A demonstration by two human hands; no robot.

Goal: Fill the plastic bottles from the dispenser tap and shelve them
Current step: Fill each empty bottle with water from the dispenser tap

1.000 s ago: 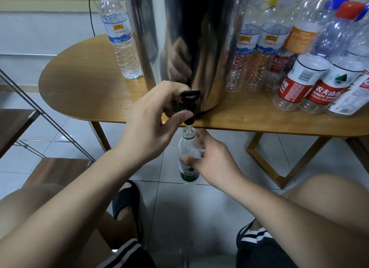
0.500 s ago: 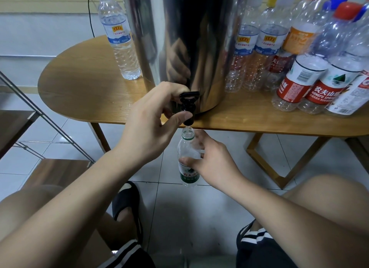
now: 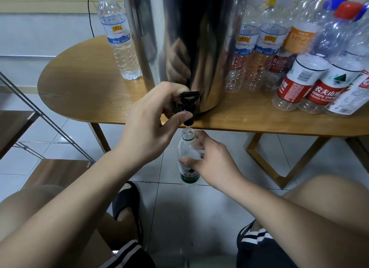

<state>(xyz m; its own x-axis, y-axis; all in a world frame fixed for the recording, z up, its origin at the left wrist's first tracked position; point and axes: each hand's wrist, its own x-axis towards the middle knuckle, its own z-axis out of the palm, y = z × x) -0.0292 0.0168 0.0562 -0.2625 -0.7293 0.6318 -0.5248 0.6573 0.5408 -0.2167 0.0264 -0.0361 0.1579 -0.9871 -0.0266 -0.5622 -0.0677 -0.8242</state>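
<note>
While my left hand (image 3: 143, 132) still pinches the black tap (image 3: 187, 106), my right hand (image 3: 215, 164) still holds the small bottle (image 3: 187, 168) right under it, below the table (image 3: 79, 88) edge. Nothing has moved.

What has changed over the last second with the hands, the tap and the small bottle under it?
Nothing has visibly moved, and nothing was taken hold of or let go. The left hand still grips the black tap, and the right hand still holds the small green-labelled bottle upright, its mouth just under the spout. Whether the water level rose cannot be told.
</note>
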